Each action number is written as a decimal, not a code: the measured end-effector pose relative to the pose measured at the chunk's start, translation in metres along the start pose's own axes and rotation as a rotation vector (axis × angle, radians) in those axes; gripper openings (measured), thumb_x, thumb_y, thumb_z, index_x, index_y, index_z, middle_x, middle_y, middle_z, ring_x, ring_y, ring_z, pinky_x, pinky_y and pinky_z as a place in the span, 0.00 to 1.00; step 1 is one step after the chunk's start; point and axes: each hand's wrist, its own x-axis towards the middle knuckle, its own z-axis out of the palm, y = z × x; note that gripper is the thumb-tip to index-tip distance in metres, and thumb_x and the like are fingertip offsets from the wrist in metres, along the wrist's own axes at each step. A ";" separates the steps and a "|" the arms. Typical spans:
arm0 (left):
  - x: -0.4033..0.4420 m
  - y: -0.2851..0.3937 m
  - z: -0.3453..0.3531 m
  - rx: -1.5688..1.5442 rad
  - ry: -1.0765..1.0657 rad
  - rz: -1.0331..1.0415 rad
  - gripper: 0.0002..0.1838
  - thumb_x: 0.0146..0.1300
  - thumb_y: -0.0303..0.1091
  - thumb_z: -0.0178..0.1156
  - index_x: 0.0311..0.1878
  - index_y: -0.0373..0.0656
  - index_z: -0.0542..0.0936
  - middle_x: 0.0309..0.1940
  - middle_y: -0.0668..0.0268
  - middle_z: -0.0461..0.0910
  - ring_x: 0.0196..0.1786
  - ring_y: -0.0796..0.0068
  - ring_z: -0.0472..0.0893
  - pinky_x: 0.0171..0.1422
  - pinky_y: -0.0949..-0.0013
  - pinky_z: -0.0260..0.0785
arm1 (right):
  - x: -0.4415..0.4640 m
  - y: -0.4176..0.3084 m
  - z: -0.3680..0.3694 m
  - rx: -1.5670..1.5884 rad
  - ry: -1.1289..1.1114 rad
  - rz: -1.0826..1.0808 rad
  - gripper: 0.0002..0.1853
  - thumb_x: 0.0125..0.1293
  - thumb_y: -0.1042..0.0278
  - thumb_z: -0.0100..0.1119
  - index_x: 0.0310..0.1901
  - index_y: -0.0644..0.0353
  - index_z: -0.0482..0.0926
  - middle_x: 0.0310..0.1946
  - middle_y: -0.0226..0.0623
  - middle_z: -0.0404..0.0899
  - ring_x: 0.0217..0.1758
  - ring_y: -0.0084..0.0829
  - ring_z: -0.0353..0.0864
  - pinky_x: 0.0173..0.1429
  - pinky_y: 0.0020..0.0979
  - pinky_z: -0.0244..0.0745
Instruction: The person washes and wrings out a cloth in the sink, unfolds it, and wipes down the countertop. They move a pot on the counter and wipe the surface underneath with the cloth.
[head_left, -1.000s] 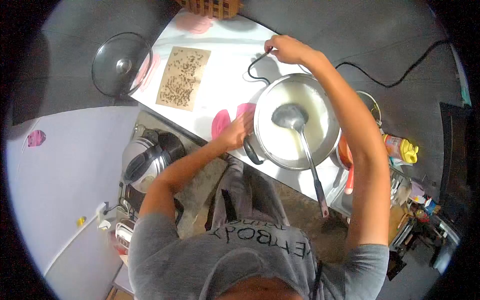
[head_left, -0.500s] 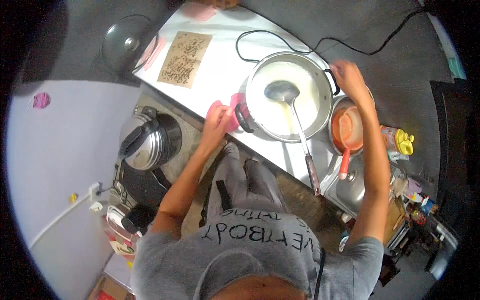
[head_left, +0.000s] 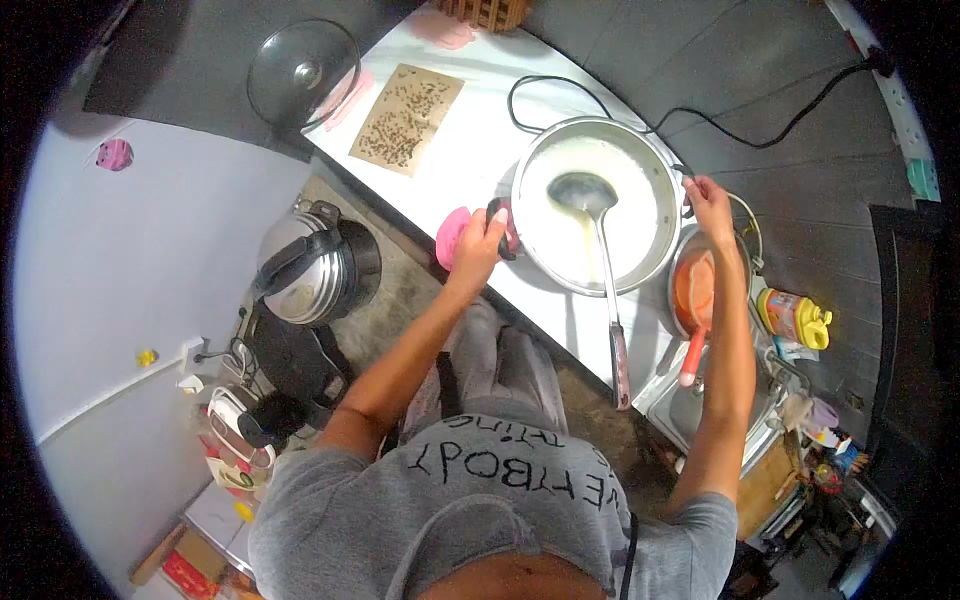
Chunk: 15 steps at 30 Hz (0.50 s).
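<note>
A wide metal pot [head_left: 648, 255] of pale, milky liquid is at the white counter [head_left: 480, 110]. Inside it rests a ladle [head_left: 603, 270], its bowl in the liquid and its brown-ended handle leaning out over the near rim. My left hand [head_left: 476, 252] is closed round the pot's left black handle. Beside that hand is a pink cloth or pad [head_left: 450, 236], partly hidden. At the opposite side, my right hand [head_left: 710, 210] has its fingers wrapped on the other handle.
An orange strainer [head_left: 692, 290] sits in a metal bowl right of the pot, near a yellow-capped bottle [head_left: 795, 318]. A speckled brown sheet [head_left: 405, 120] and a glass lid [head_left: 305, 75] are at left. A black cord [head_left: 720, 125] runs behind. A pressure cooker [head_left: 315, 265] stands lower left.
My left hand has moved from the pink cloth onto the left handle. My right hand has gone from loosely beside the right handle to gripping it. The whole view has shifted slightly.
</note>
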 end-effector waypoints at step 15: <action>0.135 0.114 -0.077 0.279 0.035 0.133 0.17 0.66 0.48 0.48 0.25 0.48 0.71 0.18 0.76 0.67 0.21 0.85 0.63 0.23 0.78 0.51 | 0.052 -0.064 0.061 0.230 0.096 0.097 0.18 0.61 0.55 0.56 0.24 0.63 0.78 0.18 0.31 0.77 0.23 0.20 0.72 0.30 0.24 0.65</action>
